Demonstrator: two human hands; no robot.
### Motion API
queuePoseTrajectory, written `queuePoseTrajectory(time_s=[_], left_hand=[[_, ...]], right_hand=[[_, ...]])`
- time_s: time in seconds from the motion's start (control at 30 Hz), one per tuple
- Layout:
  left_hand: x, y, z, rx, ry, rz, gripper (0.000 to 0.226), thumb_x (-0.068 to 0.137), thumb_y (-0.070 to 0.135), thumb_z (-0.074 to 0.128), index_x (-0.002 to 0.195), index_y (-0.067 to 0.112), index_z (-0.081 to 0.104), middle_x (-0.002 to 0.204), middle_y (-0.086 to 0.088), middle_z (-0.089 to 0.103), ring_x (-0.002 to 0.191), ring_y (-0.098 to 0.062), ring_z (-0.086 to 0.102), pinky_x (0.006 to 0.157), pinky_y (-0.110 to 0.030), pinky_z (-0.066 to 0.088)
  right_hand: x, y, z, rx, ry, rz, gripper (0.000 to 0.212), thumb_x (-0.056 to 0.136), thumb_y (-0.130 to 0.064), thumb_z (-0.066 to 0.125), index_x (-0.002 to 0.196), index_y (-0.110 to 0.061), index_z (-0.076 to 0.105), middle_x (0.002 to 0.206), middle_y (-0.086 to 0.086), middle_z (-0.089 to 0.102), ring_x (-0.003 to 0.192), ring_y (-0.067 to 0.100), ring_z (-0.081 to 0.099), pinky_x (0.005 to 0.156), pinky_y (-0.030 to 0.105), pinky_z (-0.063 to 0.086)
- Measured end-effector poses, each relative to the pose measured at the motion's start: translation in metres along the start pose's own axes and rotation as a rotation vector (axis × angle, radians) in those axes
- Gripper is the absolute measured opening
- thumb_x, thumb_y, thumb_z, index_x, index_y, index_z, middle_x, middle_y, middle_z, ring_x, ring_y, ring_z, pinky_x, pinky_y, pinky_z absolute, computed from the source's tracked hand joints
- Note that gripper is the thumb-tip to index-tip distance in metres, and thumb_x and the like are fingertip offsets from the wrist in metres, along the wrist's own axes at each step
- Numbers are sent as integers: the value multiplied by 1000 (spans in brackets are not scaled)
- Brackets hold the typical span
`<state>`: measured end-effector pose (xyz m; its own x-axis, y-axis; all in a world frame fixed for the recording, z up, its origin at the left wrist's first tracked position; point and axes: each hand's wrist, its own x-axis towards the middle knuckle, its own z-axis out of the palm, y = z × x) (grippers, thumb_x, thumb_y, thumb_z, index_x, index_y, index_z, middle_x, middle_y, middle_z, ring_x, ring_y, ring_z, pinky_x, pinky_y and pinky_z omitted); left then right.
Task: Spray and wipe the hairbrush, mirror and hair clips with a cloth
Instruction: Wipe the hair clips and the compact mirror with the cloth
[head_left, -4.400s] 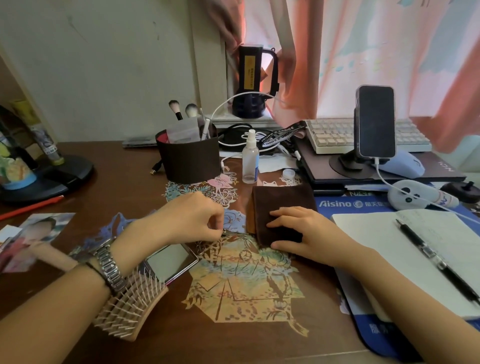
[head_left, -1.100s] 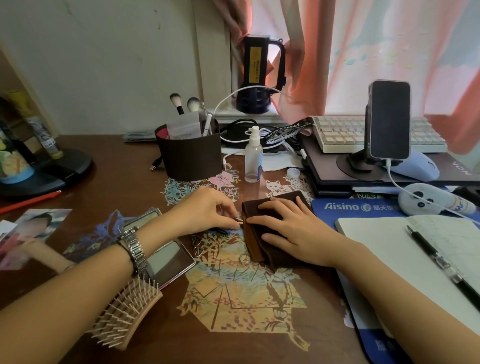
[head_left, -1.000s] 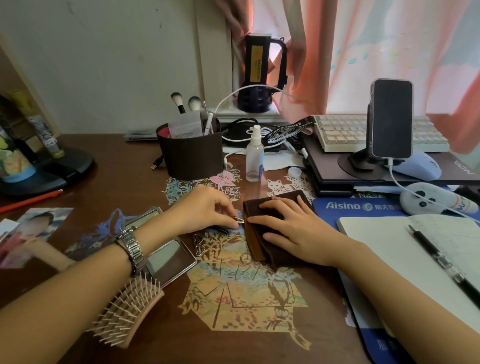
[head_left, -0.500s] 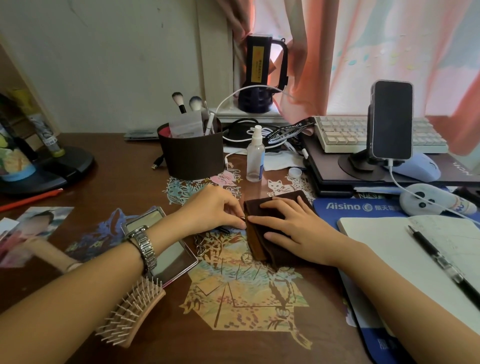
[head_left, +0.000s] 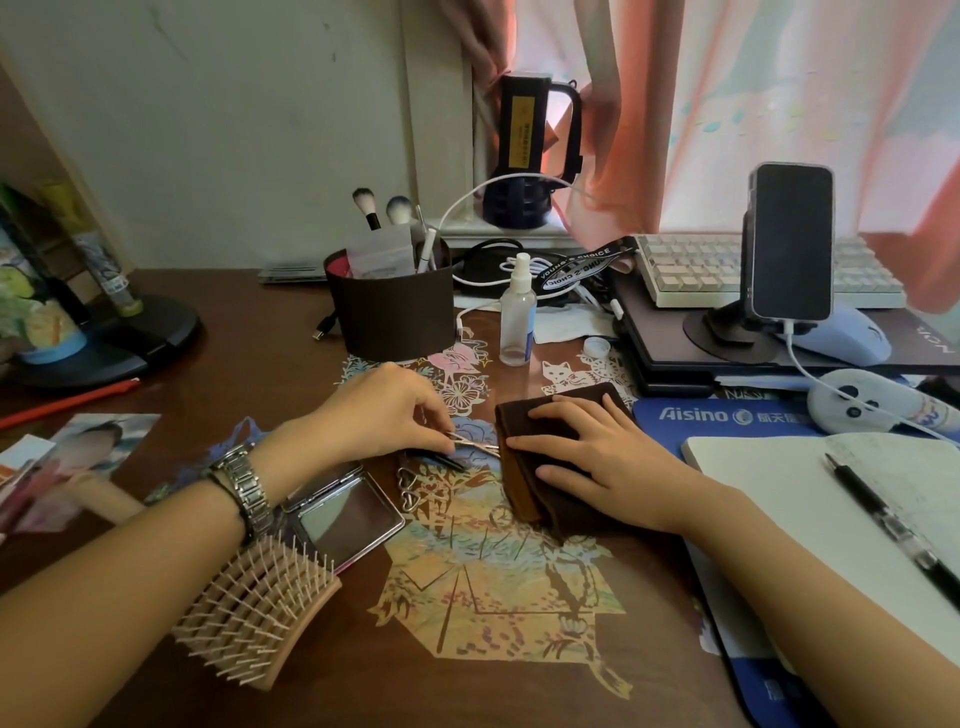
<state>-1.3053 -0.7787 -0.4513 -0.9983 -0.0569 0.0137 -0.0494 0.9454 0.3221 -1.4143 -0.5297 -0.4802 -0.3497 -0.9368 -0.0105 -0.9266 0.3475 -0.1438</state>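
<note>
My left hand (head_left: 384, 415) pinches a thin metal hair clip (head_left: 475, 444), its tip touching the brown cloth (head_left: 524, 467) at three o'clock. My right hand (head_left: 587, 457) lies flat and open on that cloth, pressing it to the bench (head_left: 249, 332).

brown cloth (head_left: 524, 499), silver hair clip (head_left: 475, 446), pale wooden hairbrush (head_left: 254, 618)

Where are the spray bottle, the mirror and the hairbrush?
spray bottle (head_left: 517, 322), head view, on its clear body.
mirror (head_left: 348, 519), head view, on the glass.
hairbrush (head_left: 254, 608), head view, among the bristles.
</note>
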Motion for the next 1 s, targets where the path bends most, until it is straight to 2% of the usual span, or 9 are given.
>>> queuePoseTrajectory(time_s=[0.27,0.43,0.57,0.67,0.73,0.87,1.0], left_hand=[[0,-2,-1,37,-30,-1,41,74,47,74,113,35,68,102,15,68,90,-3,59,77,-31,53],[5,0,-1,27,-24,42,23,81,29,72,103,37,71,99,17,65,89,-2,59,79,-35,54],[12,4,4,55,39,61,33,87,17,66,115,34,66,111,12,64,107,-7,56,88,-32,50],[14,3,7,78,25,80,38,92,11,57,122,33,61,120,12,62,117,-6,52,95,-28,46],[15,2,6,53,0,65,36,95,12,52,124,32,60,123,12,61,118,-6,51,97,-30,47],[17,-1,3,55,-99,62,24,92,26,57,115,34,64,114,14,61,106,-4,55,92,-37,49],[16,-2,0,39,-99,68,11,85,29,68,95,33,66,98,16,61,91,-1,58,82,-37,53]], right_hand=[[-1,1,1,21,3,8,51,92,-60,15,141,-53,23,149,-14,22,142,10,10,117,53,5],[-2,1,1,24,-1,13,50,92,-60,16,141,-54,23,150,-16,20,143,7,8,118,52,4],[-2,1,0,35,-7,13,49,92,-60,17,141,-54,22,150,-17,19,143,7,6,118,52,2],[-1,2,-1,39,-7,11,48,93,-58,19,141,-54,23,151,-17,19,143,7,5,118,51,1],[-1,2,-1,46,-7,8,48,94,-57,20,141,-53,24,151,-16,19,143,7,5,118,51,0],[-1,2,-1,49,-10,10,47,95,-56,22,142,-53,24,151,-17,19,144,7,4,118,52,1],[-2,1,-1,53,-3,12,47,95,-56,23,142,-52,25,151,-17,19,143,7,5,118,52,2]])
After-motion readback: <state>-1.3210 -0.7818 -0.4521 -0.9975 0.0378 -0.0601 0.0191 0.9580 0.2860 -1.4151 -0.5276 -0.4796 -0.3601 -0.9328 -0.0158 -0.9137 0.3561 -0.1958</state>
